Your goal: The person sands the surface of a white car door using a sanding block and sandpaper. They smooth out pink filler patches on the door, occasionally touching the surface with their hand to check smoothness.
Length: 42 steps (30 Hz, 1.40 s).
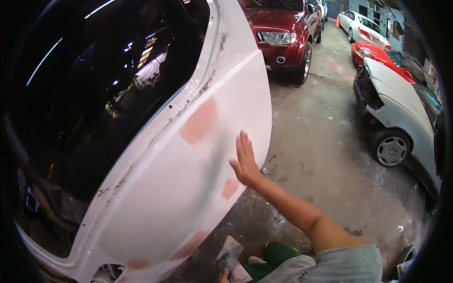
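My right hand (246, 165) has its fingers extended flat beside the white vehicle body panel (155, 193) that fills the centre-left; whether it touches the surface I cannot tell. Salmon-pink patches (198, 120) mark the panel at several spots, one just below this hand. My left hand (223, 276), mostly cut off at the lower edge, grips thin flat grey and pale sheets (233, 257). Above the panel is a dark glass window (104, 70) in a scuffed white frame.
A dark red SUV (278, 33) stands beyond the panel. Along the right are a silver car (401, 122) with its front stripped, a red car (377, 56) and a white sedan (361, 28). Stained concrete floor (311, 132) runs between them. An orange cone (338, 21) stands far back.
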Motion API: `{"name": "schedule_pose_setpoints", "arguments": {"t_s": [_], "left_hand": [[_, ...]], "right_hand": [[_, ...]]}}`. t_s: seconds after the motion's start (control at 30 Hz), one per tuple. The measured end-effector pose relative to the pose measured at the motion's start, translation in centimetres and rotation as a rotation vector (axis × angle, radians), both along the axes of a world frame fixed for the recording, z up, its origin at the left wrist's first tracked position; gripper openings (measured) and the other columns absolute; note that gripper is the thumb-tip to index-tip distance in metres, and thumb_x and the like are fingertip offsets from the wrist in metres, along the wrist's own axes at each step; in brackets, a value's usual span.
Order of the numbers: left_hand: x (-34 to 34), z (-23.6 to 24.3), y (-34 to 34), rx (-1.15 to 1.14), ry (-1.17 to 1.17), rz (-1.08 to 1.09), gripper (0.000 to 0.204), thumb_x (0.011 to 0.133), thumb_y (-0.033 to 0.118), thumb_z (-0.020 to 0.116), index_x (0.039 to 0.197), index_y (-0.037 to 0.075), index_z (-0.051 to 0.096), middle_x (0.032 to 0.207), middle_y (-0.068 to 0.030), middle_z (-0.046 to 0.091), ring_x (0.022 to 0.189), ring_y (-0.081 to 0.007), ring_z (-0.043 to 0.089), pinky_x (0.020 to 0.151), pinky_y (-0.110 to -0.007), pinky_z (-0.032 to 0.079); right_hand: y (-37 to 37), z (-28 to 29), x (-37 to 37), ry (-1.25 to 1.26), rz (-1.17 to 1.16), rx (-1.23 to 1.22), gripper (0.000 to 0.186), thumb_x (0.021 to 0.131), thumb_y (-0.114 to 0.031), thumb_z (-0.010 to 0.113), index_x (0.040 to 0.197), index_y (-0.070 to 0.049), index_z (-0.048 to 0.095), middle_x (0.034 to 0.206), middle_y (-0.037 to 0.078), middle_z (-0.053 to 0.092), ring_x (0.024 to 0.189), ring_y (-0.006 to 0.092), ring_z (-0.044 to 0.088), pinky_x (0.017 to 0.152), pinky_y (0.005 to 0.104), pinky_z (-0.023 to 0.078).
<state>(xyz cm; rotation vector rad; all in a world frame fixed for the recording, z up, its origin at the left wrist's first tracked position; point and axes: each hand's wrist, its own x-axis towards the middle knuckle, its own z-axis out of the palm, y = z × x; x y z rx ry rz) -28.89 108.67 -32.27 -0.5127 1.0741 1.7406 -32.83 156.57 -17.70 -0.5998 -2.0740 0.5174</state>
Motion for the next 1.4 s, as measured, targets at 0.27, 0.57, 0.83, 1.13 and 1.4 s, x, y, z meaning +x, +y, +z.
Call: {"name": "schedule_pose_setpoints", "arguments": {"t_s": [0.27, 0.57, 0.83, 1.13, 1.4], "left_hand": [[-3.4, -21.7, 2.5, -0.024, 0.156, -0.057, 0.032, 0.102, 0.023, 0.058, 0.129, 0.006, 0.059, 0.118, -0.0068, 0.067, 0.105, -0.0219, 0.066, 0.091, -0.039, 0.055], [-5.2, -32.3, 3.6, -0.105, 0.231, -0.017, 0.027, 0.100, 0.021, 0.062, 0.125, 0.010, 0.062, 0.114, -0.0026, 0.066, 0.103, -0.0177, 0.065, 0.085, -0.034, 0.056], [-7.3, -40.9, 1.5, -0.044, 0.296, 0.054, 0.030, 0.098, 0.024, 0.065, 0.124, 0.009, 0.062, 0.112, -0.0032, 0.067, 0.100, -0.0195, 0.065, 0.087, -0.036, 0.056], [-7.3, -39.9, 1.0, 0.026, 0.346, -0.104, 0.036, 0.101, 0.027, 0.060, 0.130, 0.006, 0.058, 0.113, -0.0055, 0.067, 0.101, -0.0216, 0.067, 0.086, -0.038, 0.057], [-7.1, -41.7, -2.0, 0.107, 0.331, -0.098, 0.034, 0.102, 0.027, 0.058, 0.129, 0.006, 0.059, 0.110, -0.0068, 0.067, 0.099, -0.0237, 0.067, 0.082, -0.040, 0.058]], "right_hand": [[14.2, -3.3, -8.4, 0.357, -0.235, 0.158, 0.078, 0.106, -0.050, 0.029, 0.157, 0.007, 0.012, 0.165, 0.028, 0.008, 0.155, 0.0396, 0.003, 0.124, 0.0501, 0.002], [12.6, -6.5, -10.1, 0.501, -0.317, 0.171, 0.083, 0.104, -0.054, 0.032, 0.154, 0.010, 0.020, 0.163, 0.030, 0.016, 0.154, 0.0397, 0.009, 0.124, 0.0481, 0.005], [1.9, -10.6, -12.9, 0.550, -0.258, 0.322, 0.084, 0.101, -0.051, 0.044, 0.150, 0.015, 0.025, 0.159, 0.035, 0.020, 0.151, 0.0465, 0.013, 0.123, 0.0537, 0.008], [-10.5, -17.8, -12.4, 0.412, 0.138, 0.403, 0.088, 0.095, -0.051, 0.056, 0.150, 0.012, 0.028, 0.160, 0.032, 0.020, 0.152, 0.0460, 0.014, 0.122, 0.0573, 0.012], [1.6, -14.3, -11.6, 0.479, -0.224, 0.385, 0.084, 0.099, -0.050, 0.050, 0.153, 0.008, 0.025, 0.163, 0.027, 0.020, 0.152, 0.0401, 0.018, 0.123, 0.0525, 0.011]]}}
